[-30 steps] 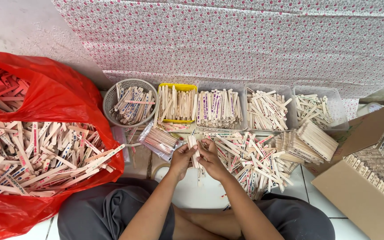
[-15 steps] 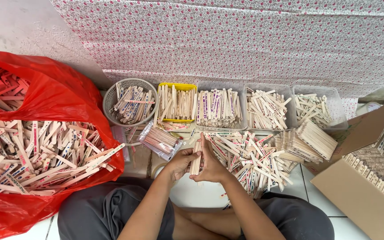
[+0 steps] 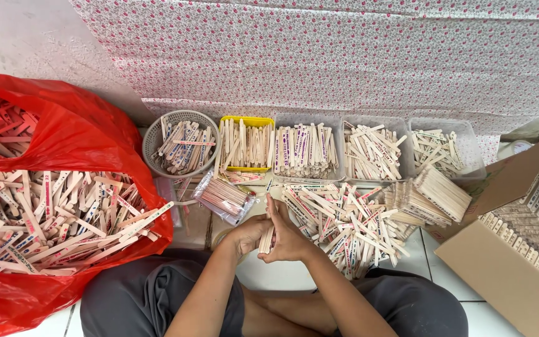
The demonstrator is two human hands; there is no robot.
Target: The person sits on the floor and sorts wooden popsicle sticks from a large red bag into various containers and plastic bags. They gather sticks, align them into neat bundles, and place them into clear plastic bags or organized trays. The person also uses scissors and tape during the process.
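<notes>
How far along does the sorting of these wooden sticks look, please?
Done: five containers along the wall each hold sorted sticks, and the cardboard box holds neat rows. In hand: left hand and right hand hold a small bundle. Left: a loose pile and the full red bag.

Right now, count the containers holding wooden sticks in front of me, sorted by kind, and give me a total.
Red plastic bag: 1
Round grey basket: 1
Yellow tray: 1
Clear plastic tubs: 3
Cardboard box: 1
Total: 7
</notes>
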